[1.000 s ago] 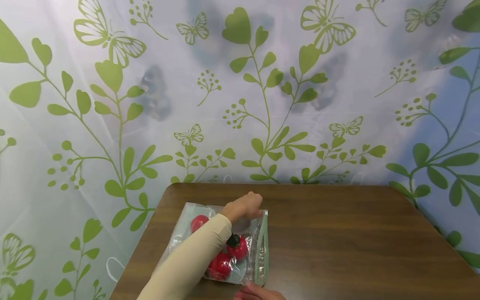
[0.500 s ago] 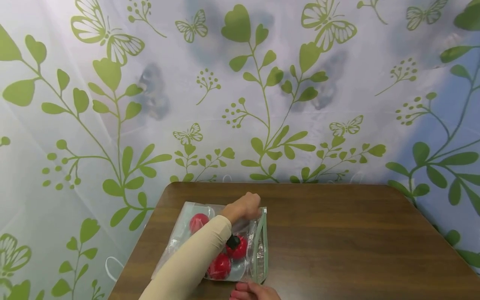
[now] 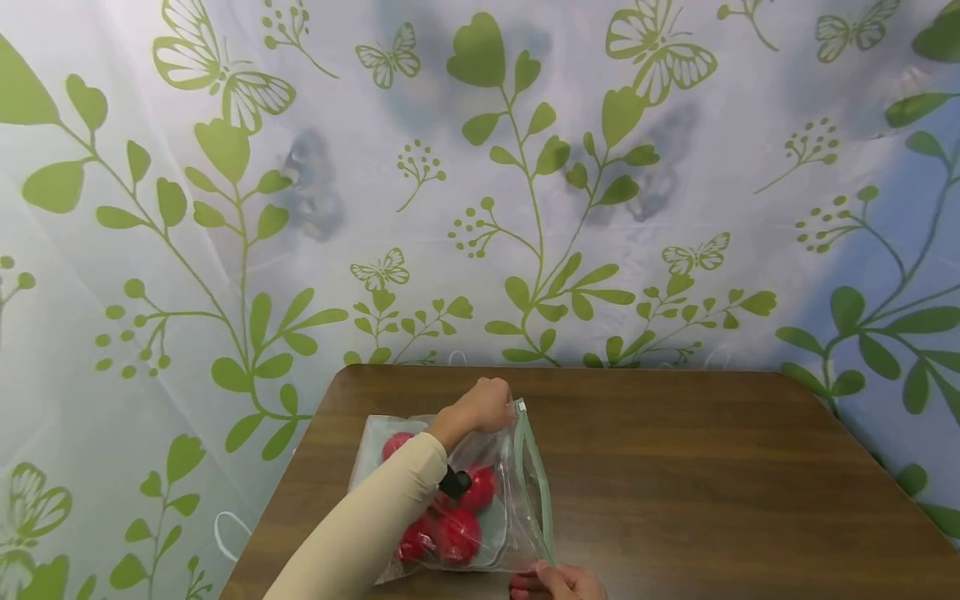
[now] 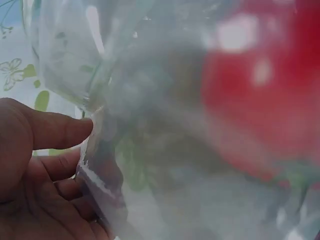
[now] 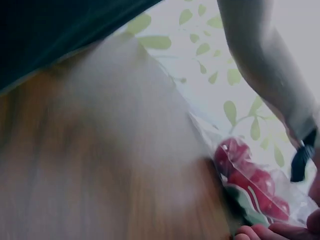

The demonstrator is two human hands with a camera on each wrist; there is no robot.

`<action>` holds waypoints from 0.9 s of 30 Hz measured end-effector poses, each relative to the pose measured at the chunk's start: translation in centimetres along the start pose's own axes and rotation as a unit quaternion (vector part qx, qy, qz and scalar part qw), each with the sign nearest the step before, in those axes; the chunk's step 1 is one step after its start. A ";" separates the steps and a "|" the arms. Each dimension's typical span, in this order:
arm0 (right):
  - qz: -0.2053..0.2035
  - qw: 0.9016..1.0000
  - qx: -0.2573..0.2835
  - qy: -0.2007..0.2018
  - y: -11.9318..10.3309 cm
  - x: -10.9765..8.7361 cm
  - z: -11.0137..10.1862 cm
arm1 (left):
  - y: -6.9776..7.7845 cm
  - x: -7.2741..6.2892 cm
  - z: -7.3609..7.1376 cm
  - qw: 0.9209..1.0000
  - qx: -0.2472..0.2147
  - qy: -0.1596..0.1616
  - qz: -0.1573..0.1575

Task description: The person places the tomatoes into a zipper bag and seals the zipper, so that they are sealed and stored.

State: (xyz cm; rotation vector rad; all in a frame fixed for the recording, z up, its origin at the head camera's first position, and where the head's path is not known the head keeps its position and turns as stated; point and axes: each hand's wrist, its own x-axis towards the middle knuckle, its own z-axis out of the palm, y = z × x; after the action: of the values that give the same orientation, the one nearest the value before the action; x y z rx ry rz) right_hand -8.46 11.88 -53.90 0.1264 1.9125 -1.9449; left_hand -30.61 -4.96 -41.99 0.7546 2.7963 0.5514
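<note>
A clear zip bag (image 3: 501, 550) with a pale green zip band (image 3: 542, 492) lies toward the left of the table, its mouth partly spread. Inside are several round red tomatoes (image 3: 459, 535); one tomato (image 4: 265, 100) with a green stem fills the right of the left wrist view. My left hand (image 3: 486, 404) reaches across the bag and holds the far end of its mouth, near a small white tab (image 3: 520, 406). In the left wrist view, thumb and fingers pinch the film. My right hand (image 3: 561, 581) pinches the near end of the zip band.
The brown wooden table (image 3: 712, 483) extends to the right of the bag. Behind it hangs a white curtain (image 3: 480, 208) with green leaves and butterflies. My left sleeve (image 3: 367, 517) hides part of the bag; a dark wrist camera (image 3: 453, 482) sits over the tomatoes.
The bag's mouth has been lifted and spread, with its zip band shifted right. My right hand has moved right and now grips the near corner. My left hand has shifted slightly up and left.
</note>
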 end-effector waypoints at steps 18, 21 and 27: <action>-0.076 0.974 -0.050 0.208 -4.3 -1.6 -6.3 | -1.7 -3.3 -0.3 0.969 -0.201 0.126 -0.074; -0.101 0.971 -0.054 0.211 -5.4 -1.6 -7.5 | -1.4 -3.9 -0.3 0.955 -0.244 0.144 -0.084; -0.120 0.966 -0.102 0.205 -7.4 -1.5 -10.1 | 0.1 -5.2 -0.3 0.912 -0.360 0.172 -0.098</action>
State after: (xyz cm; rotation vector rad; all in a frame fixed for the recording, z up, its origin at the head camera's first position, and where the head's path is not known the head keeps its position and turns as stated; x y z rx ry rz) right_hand -11.87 21.88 -47.05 0.2647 2.4891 -1.9714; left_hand -26.27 -7.64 -41.20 0.2258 2.5666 1.6707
